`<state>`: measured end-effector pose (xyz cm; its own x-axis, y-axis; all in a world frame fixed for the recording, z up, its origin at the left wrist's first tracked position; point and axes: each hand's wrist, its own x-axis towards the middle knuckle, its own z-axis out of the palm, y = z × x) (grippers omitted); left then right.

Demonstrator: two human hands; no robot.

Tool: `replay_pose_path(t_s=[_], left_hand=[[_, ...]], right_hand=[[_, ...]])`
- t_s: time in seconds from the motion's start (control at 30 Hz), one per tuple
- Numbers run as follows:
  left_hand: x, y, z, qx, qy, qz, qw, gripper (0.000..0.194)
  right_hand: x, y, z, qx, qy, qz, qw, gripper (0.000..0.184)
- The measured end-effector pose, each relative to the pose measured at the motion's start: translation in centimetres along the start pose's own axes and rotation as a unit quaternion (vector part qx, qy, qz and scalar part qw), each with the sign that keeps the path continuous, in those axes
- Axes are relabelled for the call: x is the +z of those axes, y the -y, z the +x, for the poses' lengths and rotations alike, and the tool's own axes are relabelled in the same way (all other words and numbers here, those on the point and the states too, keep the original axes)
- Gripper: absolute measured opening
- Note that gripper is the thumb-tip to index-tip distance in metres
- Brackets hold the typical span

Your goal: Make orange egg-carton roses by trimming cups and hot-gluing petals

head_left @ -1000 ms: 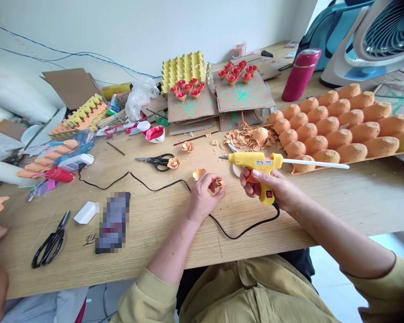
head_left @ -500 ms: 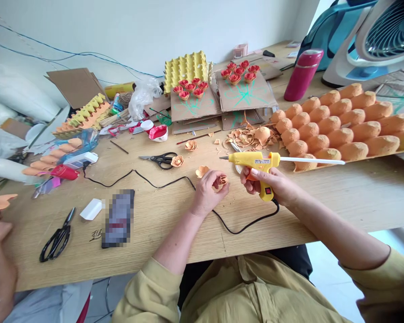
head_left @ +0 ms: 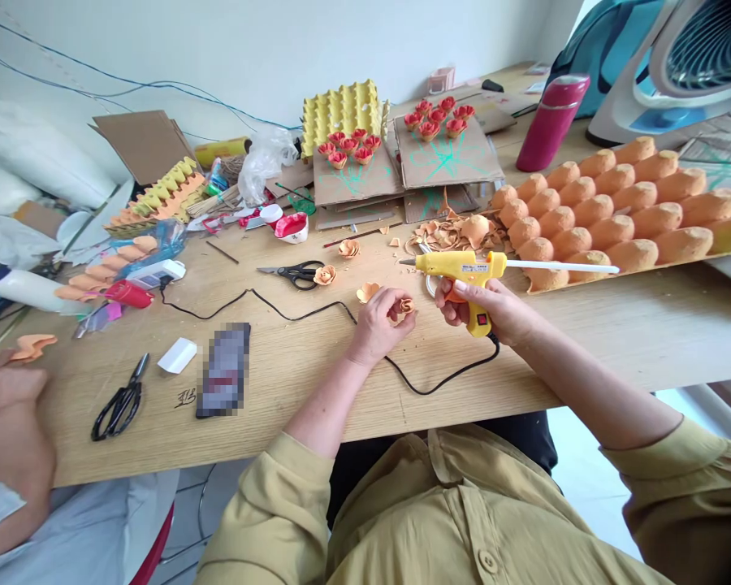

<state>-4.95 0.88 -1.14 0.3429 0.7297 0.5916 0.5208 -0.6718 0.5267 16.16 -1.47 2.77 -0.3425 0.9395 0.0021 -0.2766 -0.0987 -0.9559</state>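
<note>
My left hand (head_left: 381, 327) is closed, pinching a small orange paper-pulp flower (head_left: 407, 306) between thumb and fingers. In my right hand (head_left: 493, 310) is a yellow hot glue gun (head_left: 454, 264), gripped by its handle with fingers at the orange trigger. A white glue stick (head_left: 560, 266) pokes out of its back, and its nozzle points left, above and apart from the flower. Just beyond my left hand lies an orange petal cup (head_left: 367, 292). Two more orange flowers, one nearer (head_left: 325, 275) and one farther (head_left: 348, 248), rest beside black-handled scissors (head_left: 292, 275).
An orange egg tray (head_left: 621, 211) spans the right side, near torn scraps (head_left: 444, 234) and a pink bottle (head_left: 552, 122). Cardboard sheets (head_left: 447, 166) bear red flowers. The gun's black cord (head_left: 298, 318) crosses the table. Larger scissors (head_left: 118, 402) and a co-worker's hand (head_left: 9, 386) are left.
The whole view has shifted slightly, so the table appears higher and a little to the right. Both hands keep their holds. At the left, the co-worker's hand with an orange piece shows more fully.
</note>
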Motion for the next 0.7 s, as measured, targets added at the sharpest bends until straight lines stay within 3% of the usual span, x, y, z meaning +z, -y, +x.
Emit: replay_pose_path(t_s=[0.43,0.7], left_hand=[[0.2,-0.3,-0.1,0.013,-0.026,-0.027,0.999,0.016],[-1.2,-0.8,-0.3,-0.039,-0.023,-0.019,0.999,0.016]], right_hand=[[0.4,-0.4,-0.3,0.063,0.033,-0.001,0.998,0.034],[0.0,-0.2,-0.9,0.047,0.01,0.039,0.998,0.03]])
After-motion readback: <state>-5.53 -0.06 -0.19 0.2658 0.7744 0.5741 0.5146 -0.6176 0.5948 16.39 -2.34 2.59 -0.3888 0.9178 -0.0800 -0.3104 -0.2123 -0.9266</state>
